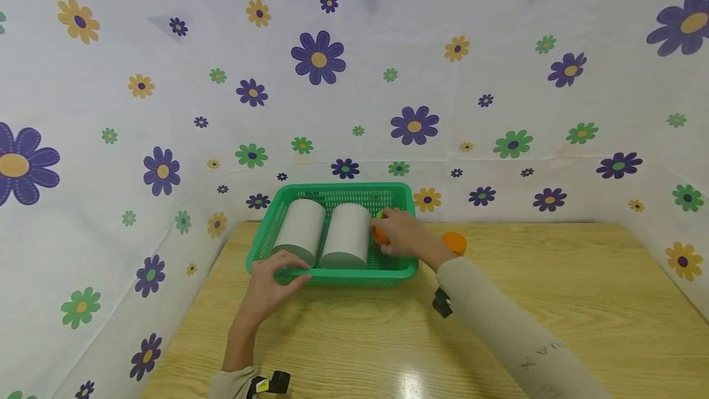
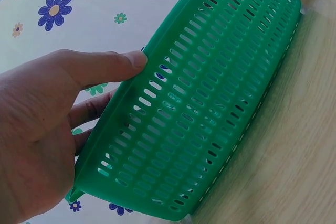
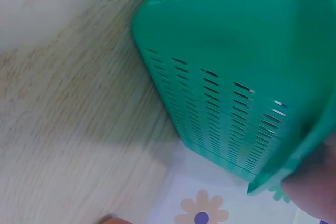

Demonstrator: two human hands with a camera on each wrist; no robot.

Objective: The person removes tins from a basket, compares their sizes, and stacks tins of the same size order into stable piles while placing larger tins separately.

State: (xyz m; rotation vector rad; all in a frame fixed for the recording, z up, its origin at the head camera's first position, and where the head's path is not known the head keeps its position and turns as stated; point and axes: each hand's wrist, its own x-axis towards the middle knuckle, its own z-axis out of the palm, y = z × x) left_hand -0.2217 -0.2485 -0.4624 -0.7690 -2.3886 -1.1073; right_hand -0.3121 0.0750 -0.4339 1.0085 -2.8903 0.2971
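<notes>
Flowered cloth point(image 1: 365, 91) backing table point(image 1: 354, 337); green basket point(image 1: 332, 188) sitting near far edge with two white cylinders point(image 1: 346, 236); left hand point(image 1: 268, 285) pinching rim point(image 1: 343, 273), right hand point(image 1: 403, 231) gripping orange item point(image 1: 380, 236) inside.

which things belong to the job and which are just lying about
Likely part of the job:
green basket, gripped at its rim by the left hand
orange item, held in the basket by the right hand
two white cylinders, lying in the basket

Apparently just lying about:
orange round piece, on the table
flowered backdrop
</notes>
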